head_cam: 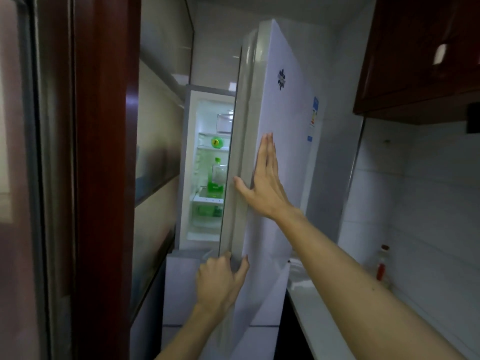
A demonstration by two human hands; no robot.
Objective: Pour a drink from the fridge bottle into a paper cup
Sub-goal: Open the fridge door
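Observation:
The white fridge door (280, 105) stands partly ajar, edge toward me. Through the gap the lit interior shows a clear bottle with a green cap and green label (217, 176) upright on a shelf. A round green object (216, 142) sits on the shelf above. My left hand (220, 279) grips the door's lower edge, fingers curled around it. My right hand (265, 183) lies flat on the door's outer face, fingers spread, thumb hooked over the edge. No paper cup is in view.
A dark red door frame (104, 178) fills the left side. A white counter (319, 313) runs along the right under red wall cabinets (420, 55). A small bottle with a red cap (381, 263) stands at the tiled wall. The lower fridge drawers (181, 287) are closed.

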